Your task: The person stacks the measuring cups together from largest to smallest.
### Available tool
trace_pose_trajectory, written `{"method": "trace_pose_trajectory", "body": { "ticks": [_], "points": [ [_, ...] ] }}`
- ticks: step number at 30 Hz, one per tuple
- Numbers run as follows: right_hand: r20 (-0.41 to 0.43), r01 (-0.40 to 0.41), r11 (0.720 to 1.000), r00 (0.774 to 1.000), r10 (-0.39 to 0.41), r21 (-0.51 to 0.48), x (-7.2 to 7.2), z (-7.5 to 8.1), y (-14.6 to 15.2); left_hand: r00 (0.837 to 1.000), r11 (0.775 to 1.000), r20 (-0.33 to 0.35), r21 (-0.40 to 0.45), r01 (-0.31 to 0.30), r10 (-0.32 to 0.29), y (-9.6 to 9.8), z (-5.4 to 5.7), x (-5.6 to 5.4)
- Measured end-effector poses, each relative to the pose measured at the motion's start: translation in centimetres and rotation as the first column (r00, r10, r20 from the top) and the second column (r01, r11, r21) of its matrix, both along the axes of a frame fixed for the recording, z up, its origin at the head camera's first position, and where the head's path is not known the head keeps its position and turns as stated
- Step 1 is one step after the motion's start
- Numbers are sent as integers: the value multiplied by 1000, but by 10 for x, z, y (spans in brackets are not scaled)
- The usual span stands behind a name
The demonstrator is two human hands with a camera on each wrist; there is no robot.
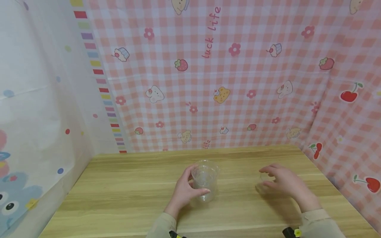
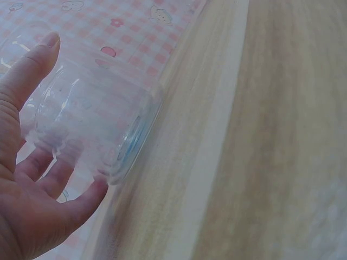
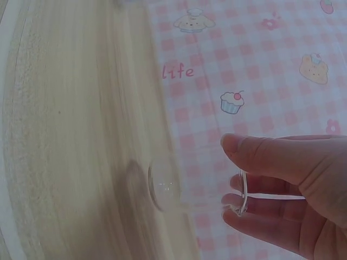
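Observation:
My left hand [image 1: 186, 192] holds a clear plastic cup [image 1: 207, 178] left of the table's middle, thumb on the near side and fingers round the far side. Rings show inside that cup, like a second cup nested in it. In the left wrist view the cup [image 2: 92, 116] has its base close to the wood. Farther right, my right hand [image 1: 285, 181] grips another clear cup [image 1: 263, 182] near its rim. The right wrist view shows thumb and fingers at the rim, with the round base [image 3: 164, 184] pointing down toward the table.
Both cups are over a light wood-grain table [image 1: 125, 198]. A pink checked cloth [image 1: 208, 82] hangs behind it, and more printed cloth hangs at the right side. A white cloth [image 1: 44, 82] with dots borders the left.

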State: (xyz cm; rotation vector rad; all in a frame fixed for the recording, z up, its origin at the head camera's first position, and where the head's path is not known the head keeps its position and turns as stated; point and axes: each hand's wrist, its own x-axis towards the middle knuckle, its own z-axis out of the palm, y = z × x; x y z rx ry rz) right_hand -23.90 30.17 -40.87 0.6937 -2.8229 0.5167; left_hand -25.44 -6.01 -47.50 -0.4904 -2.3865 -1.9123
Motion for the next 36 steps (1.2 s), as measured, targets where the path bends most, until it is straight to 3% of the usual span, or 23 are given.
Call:
{"method": "trace_pose_trajectory", "body": {
  "ticks": [6,14,24,32,36],
  "points": [
    [19,4,1000,1000,-4,-17,1,1,-5,1000,1000,2,4,-3,3,1,0,1],
    [15,9,999,1000,-8,-36,3,6,-13,1000,1000,-3,15,5,-5,2,39,26],
    [11,-9,999,1000,10,-53,2,8,-24,1000,1000,7,13,-17,17,4,28,20],
    [2,-48,997,999,48,-67,3,8,-34,1000,1000,1,25,-3,3,2,36,24],
    [-14,-53,997,999,53,-59,3,8,-37,1000,1000,6,20,-1,1,2,30,20]
  ]
}}
